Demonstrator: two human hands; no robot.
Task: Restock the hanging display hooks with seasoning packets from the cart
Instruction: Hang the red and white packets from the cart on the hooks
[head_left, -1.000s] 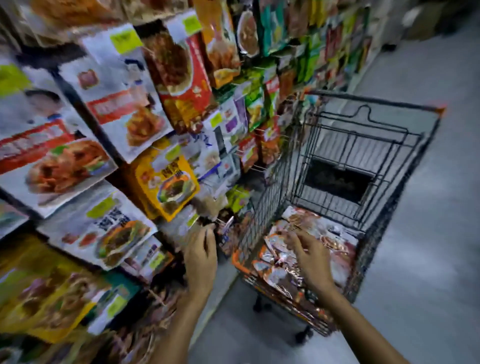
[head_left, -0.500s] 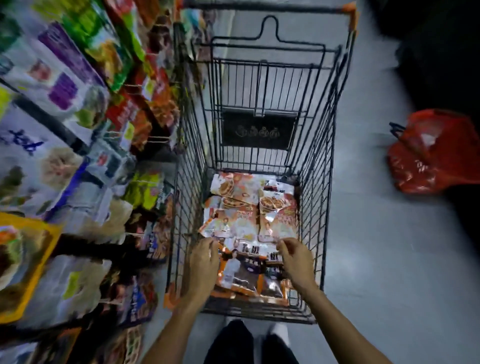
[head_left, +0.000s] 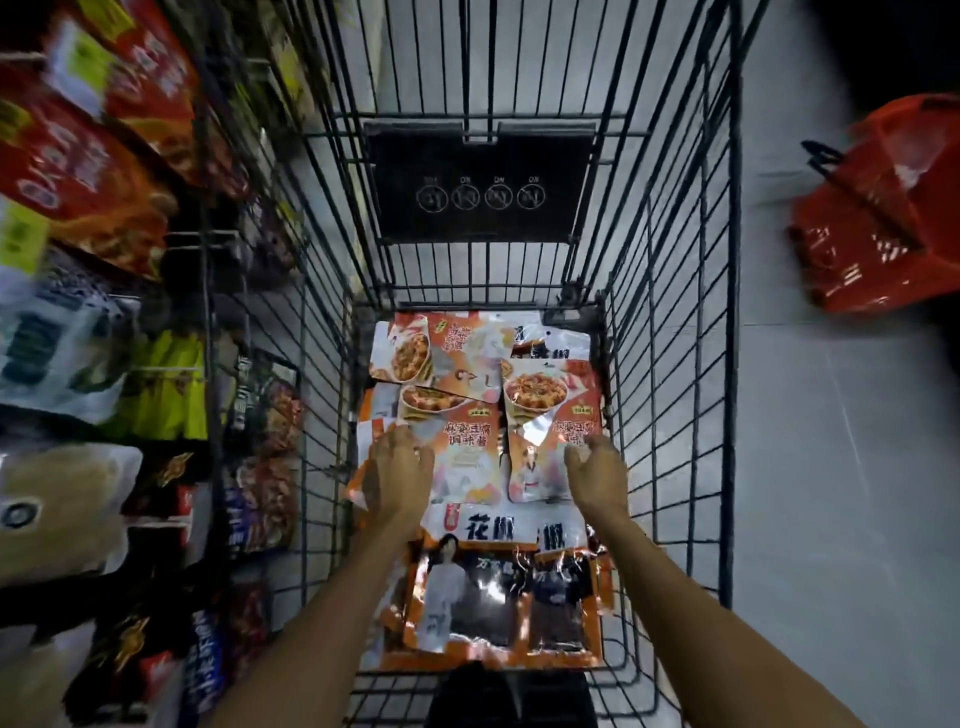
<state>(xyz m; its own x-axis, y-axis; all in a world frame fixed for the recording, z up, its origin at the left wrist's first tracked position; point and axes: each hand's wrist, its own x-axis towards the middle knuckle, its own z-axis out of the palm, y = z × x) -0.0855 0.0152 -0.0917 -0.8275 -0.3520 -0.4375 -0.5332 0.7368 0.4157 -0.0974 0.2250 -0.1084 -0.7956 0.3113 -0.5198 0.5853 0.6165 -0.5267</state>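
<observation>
in the cart (head_left: 478, 223), seasoning packets (head_left: 470, 457) lie beneath left hand (head_left: 400, 470) and right hand (head_left: 597, 475).

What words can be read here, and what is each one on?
"麻婆豆腐": orange packet; the line under it is unclear.
"花椒": white-and-black packet.
"ON", repeated above round signs: black placard.
Hanging packets: print too blurred to read.
Small print elsewhere: too small to read.
</observation>
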